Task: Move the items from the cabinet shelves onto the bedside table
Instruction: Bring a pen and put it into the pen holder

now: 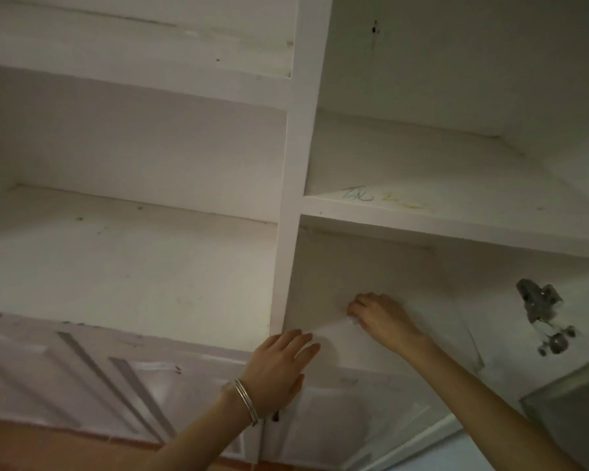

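The white cabinet (288, 212) has bare shelves on both sides of its upright divider. A white paper sheet (388, 348) lies on the lower right shelf. My right hand (381, 317) reaches into that compartment, and its curled fingers pinch the sheet's far left corner, which looks slightly raised. My left hand (279, 365), with silver bangles on the wrist, lies with straight fingers on the sheet's near left edge by the divider. The bedside table is out of view.
A metal hinge (538, 300) is fixed to the right inner wall, above a smaller fitting (558, 341). An open door panel (578, 413) stands at the right. Closed panelled doors (116, 385) sit below the shelves, above an orange floor (31, 447). Pen scribbles (381, 197) mark the upper right shelf.
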`<state>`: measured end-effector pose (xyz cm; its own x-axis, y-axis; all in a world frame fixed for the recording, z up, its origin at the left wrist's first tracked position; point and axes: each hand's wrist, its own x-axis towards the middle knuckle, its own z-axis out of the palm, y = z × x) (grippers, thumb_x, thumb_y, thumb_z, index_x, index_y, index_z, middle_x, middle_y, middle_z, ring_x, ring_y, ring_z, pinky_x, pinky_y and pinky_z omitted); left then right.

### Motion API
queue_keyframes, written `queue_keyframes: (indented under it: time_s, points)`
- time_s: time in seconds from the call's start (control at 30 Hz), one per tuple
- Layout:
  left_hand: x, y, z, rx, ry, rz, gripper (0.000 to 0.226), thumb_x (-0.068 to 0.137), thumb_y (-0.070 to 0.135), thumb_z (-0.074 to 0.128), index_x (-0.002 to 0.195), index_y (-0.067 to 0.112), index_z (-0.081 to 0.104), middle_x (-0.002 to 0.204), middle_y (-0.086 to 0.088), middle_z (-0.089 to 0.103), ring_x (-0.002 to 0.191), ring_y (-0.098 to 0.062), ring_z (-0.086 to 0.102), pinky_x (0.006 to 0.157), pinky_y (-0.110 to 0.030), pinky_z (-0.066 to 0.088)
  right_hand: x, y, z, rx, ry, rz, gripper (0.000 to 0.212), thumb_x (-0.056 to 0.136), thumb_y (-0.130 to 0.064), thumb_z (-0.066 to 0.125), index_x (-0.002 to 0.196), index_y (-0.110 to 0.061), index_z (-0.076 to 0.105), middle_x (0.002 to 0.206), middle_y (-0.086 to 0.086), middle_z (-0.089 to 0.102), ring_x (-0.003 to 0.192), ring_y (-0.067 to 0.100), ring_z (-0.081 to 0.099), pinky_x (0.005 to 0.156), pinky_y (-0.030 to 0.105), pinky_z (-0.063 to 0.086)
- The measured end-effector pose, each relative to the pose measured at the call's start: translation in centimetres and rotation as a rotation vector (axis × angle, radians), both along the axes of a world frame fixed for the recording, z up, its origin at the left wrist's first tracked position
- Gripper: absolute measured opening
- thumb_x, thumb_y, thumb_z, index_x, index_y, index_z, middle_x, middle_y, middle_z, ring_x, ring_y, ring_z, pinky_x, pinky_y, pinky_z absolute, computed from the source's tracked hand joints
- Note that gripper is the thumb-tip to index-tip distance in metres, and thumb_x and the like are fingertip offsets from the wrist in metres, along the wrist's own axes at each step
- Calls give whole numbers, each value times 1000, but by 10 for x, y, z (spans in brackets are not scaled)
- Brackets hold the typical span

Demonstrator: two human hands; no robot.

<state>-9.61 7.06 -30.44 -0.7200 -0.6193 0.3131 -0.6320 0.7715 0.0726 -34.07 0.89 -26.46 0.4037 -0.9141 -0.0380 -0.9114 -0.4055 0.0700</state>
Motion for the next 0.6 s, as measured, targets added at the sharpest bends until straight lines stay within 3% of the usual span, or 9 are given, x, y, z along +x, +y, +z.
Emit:
queue_keyframes:
  time_s: [0.17, 0.33, 0.6]
  points:
    - [8, 10, 4, -7, 31, 94, 63, 59, 34, 74, 119, 24, 57, 119, 3, 62, 107, -16, 60, 84, -26, 50, 4, -6, 27, 38, -187, 32, 17, 82, -22, 58, 99, -24, 62, 100, -6, 63, 90, 16, 59, 71, 30, 47]
    - [37, 29, 16, -23, 53, 234, 48, 74, 34, 45, 120, 23, 55, 120, 3, 62, 109, -17, 58, 87, -29, 49, 34, 16, 54, 126, -326, 204, 14, 80, -29, 65, 94, -28, 67, 91, -13, 64, 78, -6, 52, 70, 25, 48]
    - [115, 107, 20, 11, 24, 465, 45, 83, 43, 42, 121, 21, 54, 118, 1, 63, 109, -18, 59, 88, -34, 50, 118, 84, 69, 222, -289, 364, 16, 75, -34, 69, 80, -30, 55, 76, -18, 56, 71, 1, 53, 65, 22, 44]
